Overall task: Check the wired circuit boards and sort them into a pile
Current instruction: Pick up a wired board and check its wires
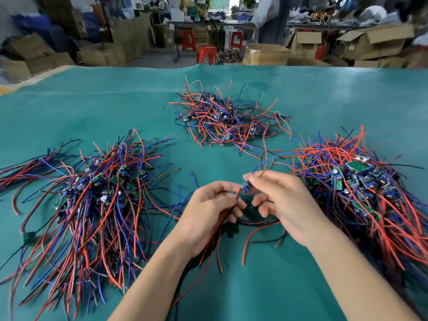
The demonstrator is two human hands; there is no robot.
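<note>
A small wired circuit board (246,187) with a blue part is held up between both hands over the green table cover (115,107). My right hand (284,202) pinches the board with thumb and forefinger. My left hand (213,209) grips its red and black wires (252,232), which hang down toward me. Three heaps of wired boards lie around: a left pile (97,195), a far middle pile (227,119) and a right pile (361,188).
The far edge of the table runs across the top. Beyond it stand cardboard boxes (266,54), red plastic stools (206,54) and other work tables. Bare green cover shows between the piles and in front of my forearms.
</note>
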